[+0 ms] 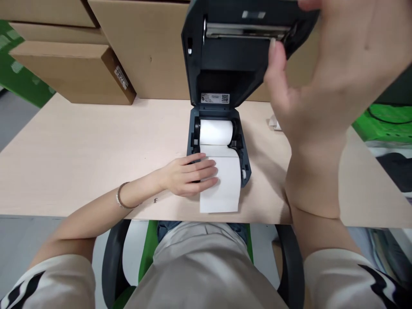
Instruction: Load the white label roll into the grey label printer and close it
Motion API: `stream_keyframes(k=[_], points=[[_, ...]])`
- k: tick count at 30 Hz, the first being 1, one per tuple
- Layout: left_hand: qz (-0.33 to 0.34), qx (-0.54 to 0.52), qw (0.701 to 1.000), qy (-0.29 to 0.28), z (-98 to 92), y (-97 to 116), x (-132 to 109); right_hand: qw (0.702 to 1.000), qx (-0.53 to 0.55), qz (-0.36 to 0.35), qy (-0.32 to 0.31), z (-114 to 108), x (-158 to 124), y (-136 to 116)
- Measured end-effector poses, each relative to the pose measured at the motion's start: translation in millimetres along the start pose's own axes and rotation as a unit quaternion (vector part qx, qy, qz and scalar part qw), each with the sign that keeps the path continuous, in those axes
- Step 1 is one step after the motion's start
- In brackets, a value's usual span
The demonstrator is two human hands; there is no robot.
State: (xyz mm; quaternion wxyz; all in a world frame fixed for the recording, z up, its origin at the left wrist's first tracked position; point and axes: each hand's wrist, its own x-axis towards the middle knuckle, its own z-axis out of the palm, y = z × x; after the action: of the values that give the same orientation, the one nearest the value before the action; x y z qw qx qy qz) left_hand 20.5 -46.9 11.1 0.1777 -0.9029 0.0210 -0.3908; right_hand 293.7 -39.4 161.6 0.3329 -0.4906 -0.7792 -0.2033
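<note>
A dark label printer (246, 171) stands on the table with its lid (231, 56) raised. Inside it sits a white label roll (216, 132), and a strip of blank labels (225, 193) runs out over the front towards me. My left hand (189, 175) lies on the strip's left side, fingers stretched out flat on the paper. Up at the top right, my right hand (309, 81) grips the lid's right edge. Its thumb is on the inner side near a metal bar; the other fingers are mostly hidden or out of view.
Cardboard boxes (64, 77) stand along the back behind the printer. A small white object (274, 122) lies on the table (96, 150) right of the printer. Green items (386, 124) are at the far right. Chair armrests (117, 257) flank me below the table's front edge.
</note>
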Motion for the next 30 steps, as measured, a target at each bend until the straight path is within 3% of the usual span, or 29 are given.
stream_keyframes(k=[3, 6, 12, 19, 24, 27, 30], points=[[0.003, -0.001, 1.0, -0.003, 1.1, 2, 1, 0.991, -0.102, -0.076, 0.036, 11, 3, 10], [0.003, 0.006, 1.0, 0.011, 2.1, 3, 4, 0.985, -0.13, -0.105, 0.052, 38, 7, 22], [-0.001, 0.034, 0.999, 0.025, 2.9, 3, 3, 0.983, -0.156, -0.052, 0.085, 85, 11, 40], [-0.005, 0.016, 0.999, 0.031, 4.5, 6, 2, 0.974, -0.194, -0.064, 0.096, 94, 7, 49], [-0.022, -0.003, 0.999, 0.029, 4.1, -2, -2, 0.985, -0.164, -0.028, -0.036, 81, 9, 30], [-0.129, -0.017, 0.99, 0.052, 6.3, -19, -17, 0.983, -0.049, -0.035, -0.176, 69, 9, 6], [-0.214, 0.024, 0.974, 0.066, 11.4, -37, -35, 0.943, 0.054, -0.055, -0.323, 71, 5, -9]])
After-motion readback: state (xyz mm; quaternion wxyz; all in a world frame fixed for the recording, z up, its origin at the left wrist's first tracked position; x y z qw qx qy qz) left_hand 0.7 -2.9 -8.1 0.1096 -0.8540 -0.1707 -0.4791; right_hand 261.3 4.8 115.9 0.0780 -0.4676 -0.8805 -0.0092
